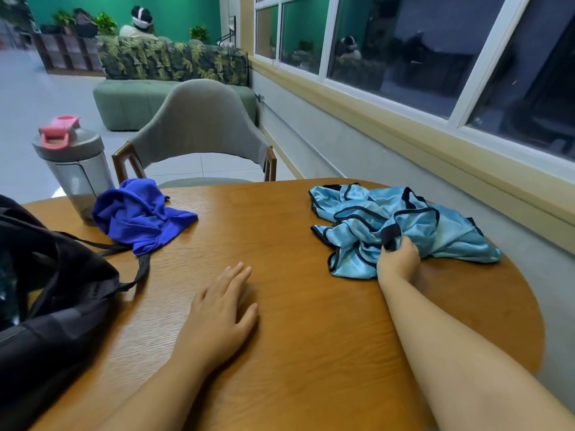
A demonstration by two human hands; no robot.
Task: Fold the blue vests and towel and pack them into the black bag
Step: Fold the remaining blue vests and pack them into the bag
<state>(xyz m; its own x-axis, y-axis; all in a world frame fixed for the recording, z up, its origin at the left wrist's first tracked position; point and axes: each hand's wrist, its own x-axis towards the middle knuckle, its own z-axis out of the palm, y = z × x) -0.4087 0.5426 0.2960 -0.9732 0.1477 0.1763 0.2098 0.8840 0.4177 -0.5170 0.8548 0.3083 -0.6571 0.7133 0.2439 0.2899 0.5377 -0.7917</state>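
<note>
A crumpled heap of shiny light-blue vests (401, 225) with dark trim lies on the right side of the wooden table (295, 306). My right hand (398, 262) grips a fold at the heap's near edge. A bunched royal-blue towel (140, 213) sits at the table's left. The black bag (53, 300) lies open at the left edge, its strap trailing toward the towel. My left hand (217, 315) rests flat on the bare tabletop between bag and vests, fingers straight, holding nothing.
A grey shaker bottle (73, 169) with a pink lid stands behind the towel. A grey chair (199, 126) faces the far table edge. A wall with windows runs along the right. A person sits on a sofa far behind.
</note>
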